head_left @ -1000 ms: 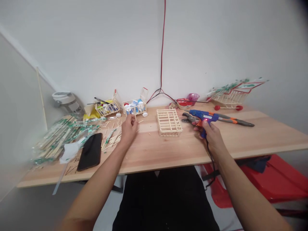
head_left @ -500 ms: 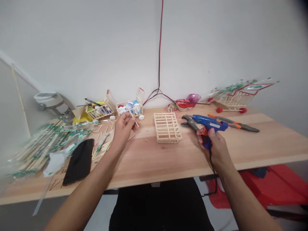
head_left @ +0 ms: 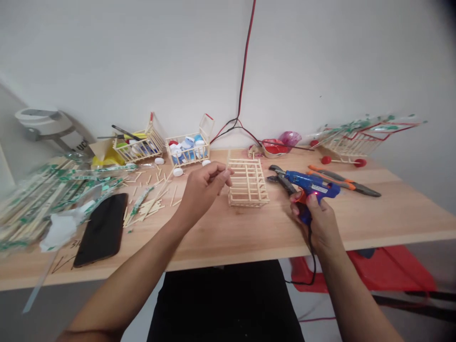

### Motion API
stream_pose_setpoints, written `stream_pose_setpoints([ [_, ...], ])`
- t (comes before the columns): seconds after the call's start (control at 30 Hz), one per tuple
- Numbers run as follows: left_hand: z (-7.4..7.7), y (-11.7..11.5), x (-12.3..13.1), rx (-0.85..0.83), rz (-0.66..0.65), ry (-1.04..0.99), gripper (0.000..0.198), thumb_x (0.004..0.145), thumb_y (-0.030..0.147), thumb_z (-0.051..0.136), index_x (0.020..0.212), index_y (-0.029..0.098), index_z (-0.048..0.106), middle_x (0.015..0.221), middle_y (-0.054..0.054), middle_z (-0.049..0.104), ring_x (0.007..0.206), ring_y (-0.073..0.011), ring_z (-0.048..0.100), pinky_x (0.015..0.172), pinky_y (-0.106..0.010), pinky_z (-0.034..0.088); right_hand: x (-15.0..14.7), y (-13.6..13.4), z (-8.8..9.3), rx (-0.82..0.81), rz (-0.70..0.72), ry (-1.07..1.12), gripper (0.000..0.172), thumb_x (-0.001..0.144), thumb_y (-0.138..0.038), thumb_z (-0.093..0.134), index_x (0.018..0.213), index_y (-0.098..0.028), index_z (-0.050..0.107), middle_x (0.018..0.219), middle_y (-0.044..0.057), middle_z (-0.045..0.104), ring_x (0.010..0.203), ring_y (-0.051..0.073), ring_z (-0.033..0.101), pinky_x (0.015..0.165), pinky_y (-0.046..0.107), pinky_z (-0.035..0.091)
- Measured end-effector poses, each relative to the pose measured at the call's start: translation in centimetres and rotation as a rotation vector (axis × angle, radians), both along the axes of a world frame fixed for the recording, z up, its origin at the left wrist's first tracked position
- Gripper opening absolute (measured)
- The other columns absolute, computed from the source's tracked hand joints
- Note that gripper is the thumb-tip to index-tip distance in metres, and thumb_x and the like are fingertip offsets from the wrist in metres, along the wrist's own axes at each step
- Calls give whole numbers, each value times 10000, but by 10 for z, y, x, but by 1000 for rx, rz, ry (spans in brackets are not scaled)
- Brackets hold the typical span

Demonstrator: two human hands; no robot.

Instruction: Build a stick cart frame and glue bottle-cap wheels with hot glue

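Observation:
A small wooden stick is pinched upright between the thumb and fingers of my left hand. That hand is at the left side of a small wooden-stick frame, a box-like lattice lying on the table; whether the stick touches it I cannot tell. My right hand is wrapped round a blue hot glue gun with an orange trigger and a glowing red light. The gun's nozzle points left, over dark-jawed pliers, at a distance from the frame.
Cut stick pieces, a black phone and wrapped stick bundles lie left. Along the wall stand little stick carts with bottle caps, a red-lined dish and a red-wheeled cart. Orange-handled pliers lie right.
My left hand has moved right with the stick, from near the bottle-cap cart to the frame's left side. My right hand still holds the glue gun in about the same place. The view has shifted slightly.

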State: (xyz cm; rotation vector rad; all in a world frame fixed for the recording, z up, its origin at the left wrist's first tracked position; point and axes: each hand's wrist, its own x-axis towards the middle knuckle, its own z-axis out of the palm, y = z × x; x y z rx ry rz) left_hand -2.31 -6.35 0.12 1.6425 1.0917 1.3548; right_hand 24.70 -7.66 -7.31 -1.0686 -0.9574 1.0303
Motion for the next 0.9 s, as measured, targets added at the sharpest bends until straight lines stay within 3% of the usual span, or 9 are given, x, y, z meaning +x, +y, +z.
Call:
stream_pose_setpoints([
  [0.1,-3,14,-3,-122,-42,-177,230,863,342,626,792,138,706,660,-17,609,527,-67,463,497,-194,369,-1,-1,1,1,11,16,393,766,-566,721,847,-189,645,748,5,611,542,78,482,434,181,355],
  [0.2,-10,30,-11,-250,-91,-338,215,807,342,693,822,128,710,601,14,546,519,-58,462,497,-181,373,-4,-5,5,-10,8,32,392,769,-574,717,835,-197,635,738,0,598,555,78,477,442,172,357],
  [0.4,-27,33,-20,-384,-128,-563,261,708,292,801,836,143,629,727,12,622,593,-69,565,564,-191,462,-14,-32,23,-64,37,-121,399,789,-596,686,840,-202,650,798,35,615,569,95,487,465,211,400],
  [0.63,-28,23,-16,-457,-303,-632,296,746,366,791,802,107,659,722,-12,623,594,-59,556,554,-174,441,-37,-65,36,-111,75,-298,434,830,-617,614,827,-185,658,792,67,618,580,126,466,473,250,361],
  [0.9,-30,17,-12,-532,-404,-655,325,715,280,829,960,131,675,722,15,612,625,-62,575,605,-187,459,-48,-70,32,-156,206,-375,444,884,-593,550,813,-160,617,669,41,555,543,114,440,476,243,376],
])
